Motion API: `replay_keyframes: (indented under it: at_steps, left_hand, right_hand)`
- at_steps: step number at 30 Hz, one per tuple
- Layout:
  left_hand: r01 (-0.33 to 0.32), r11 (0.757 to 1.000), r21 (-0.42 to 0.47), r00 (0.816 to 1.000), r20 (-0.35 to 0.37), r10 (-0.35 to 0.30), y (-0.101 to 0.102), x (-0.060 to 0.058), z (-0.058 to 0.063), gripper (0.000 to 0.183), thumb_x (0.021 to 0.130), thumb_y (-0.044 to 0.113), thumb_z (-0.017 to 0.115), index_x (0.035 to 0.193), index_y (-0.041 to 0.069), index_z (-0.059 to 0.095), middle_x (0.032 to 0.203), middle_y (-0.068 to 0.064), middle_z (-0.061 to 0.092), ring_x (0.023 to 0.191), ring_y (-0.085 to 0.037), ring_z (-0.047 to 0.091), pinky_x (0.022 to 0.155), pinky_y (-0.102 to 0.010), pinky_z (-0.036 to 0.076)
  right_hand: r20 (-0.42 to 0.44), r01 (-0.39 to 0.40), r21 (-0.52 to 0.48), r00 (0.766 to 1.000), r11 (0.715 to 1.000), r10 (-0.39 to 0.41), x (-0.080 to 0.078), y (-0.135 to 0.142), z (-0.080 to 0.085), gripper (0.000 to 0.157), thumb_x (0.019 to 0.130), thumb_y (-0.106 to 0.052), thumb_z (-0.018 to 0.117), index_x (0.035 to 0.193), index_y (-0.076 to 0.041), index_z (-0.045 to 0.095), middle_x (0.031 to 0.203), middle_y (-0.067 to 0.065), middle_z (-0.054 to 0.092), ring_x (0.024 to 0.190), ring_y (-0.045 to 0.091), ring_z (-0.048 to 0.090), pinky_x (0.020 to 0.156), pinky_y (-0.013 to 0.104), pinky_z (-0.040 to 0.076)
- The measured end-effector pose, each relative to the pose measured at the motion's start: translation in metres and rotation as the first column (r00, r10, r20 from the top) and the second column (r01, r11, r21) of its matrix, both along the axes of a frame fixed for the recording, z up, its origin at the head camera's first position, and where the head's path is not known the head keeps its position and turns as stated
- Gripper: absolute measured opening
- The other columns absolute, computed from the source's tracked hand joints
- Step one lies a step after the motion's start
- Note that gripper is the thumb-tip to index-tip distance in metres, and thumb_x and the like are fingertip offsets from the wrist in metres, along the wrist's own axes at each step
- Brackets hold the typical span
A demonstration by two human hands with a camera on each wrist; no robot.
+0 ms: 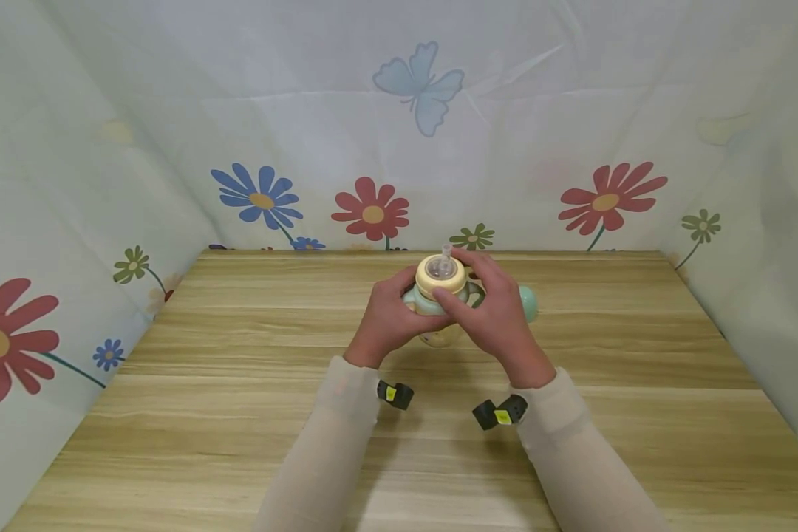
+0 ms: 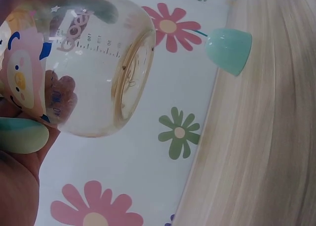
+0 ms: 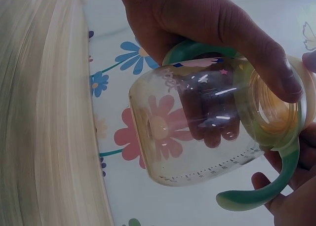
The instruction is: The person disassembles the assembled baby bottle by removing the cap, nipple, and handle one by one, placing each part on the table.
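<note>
Both hands are on a clear baby bottle (image 2: pixel 98 53) with a cartoon print, a measuring scale and green side handles (image 3: pixel 256 191). It is held above the table, its base apart from the wood. My left hand (image 1: pixel 392 314) grips the body below the neck, thumb in front and fingertips behind, seen through the clear wall in the right wrist view. Thumb and fingers of my right hand (image 1: pixel 492 307) hold the cream collar (image 1: pixel 432 284), from which a clear spout (image 1: pixel 446 258) points up. The right fingers are partly hidden behind the collar.
A mint-green domed cap (image 1: pixel 529 303) stands on the wooden table (image 1: pixel 239 384), right of and behind the right hand. White cloth (image 1: pixel 306 111) printed with flowers hangs along the back and both sides. Dark wrist cameras (image 1: pixel 399 395) sit at both cuffs.
</note>
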State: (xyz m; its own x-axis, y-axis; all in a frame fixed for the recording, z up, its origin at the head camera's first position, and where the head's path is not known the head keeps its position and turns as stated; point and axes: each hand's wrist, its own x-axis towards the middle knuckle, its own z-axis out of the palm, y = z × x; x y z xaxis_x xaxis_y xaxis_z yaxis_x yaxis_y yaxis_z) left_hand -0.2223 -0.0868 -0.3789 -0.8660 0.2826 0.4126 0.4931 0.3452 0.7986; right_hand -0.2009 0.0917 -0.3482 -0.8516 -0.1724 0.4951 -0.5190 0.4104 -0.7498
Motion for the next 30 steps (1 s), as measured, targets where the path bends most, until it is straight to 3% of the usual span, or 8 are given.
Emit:
replay_keyframes:
  at_steps: [14,20,30]
  left_hand:
    - [0.019,1.000,0.013,1.000,0.007,-0.019,0.0000,0.0007,0.0011,0.068,0.069,0.036,0.088,0.129,0.021,0.060,0.116,0.004,0.069,0.097,-0.010,0.066,0.082,-0.028,0.057]
    - [0.003,1.000,-0.004,1.000,-0.026,-0.003,0.0003,0.0009,0.0006,0.068,0.071,0.035,0.086,0.130,0.019,0.059,0.119,0.003,0.068,0.100,-0.011,0.065,0.085,-0.028,0.056]
    - [-0.067,0.998,-0.024,0.996,-0.059,0.065,0.0042,0.0013,-0.0030,0.066,0.071,0.030,0.086,0.130,0.016,0.059,0.121,0.000,0.067,0.101,-0.014,0.065,0.086,-0.031,0.057]
  right_hand:
    - [0.000,-0.034,-0.008,0.999,0.999,0.034,-0.0003,0.0020,-0.0007,0.056,0.085,-0.031,0.069,0.137,-0.015,0.054,0.135,0.005,0.057,0.114,0.027,0.058,0.098,0.049,0.047]
    - [-0.011,-0.033,0.000,0.999,0.999,0.033,-0.0007,0.0016,-0.0014,0.057,0.086,-0.033,0.068,0.138,-0.016,0.053,0.137,0.004,0.056,0.121,0.023,0.055,0.099,0.046,0.047]
    - [-0.029,0.055,0.027,0.998,0.998,-0.055,-0.0002,-0.0040,-0.0045,0.066,0.079,-0.037,0.077,0.137,-0.017,0.052,0.133,0.004,0.056,0.118,0.021,0.055,0.098,0.047,0.048]
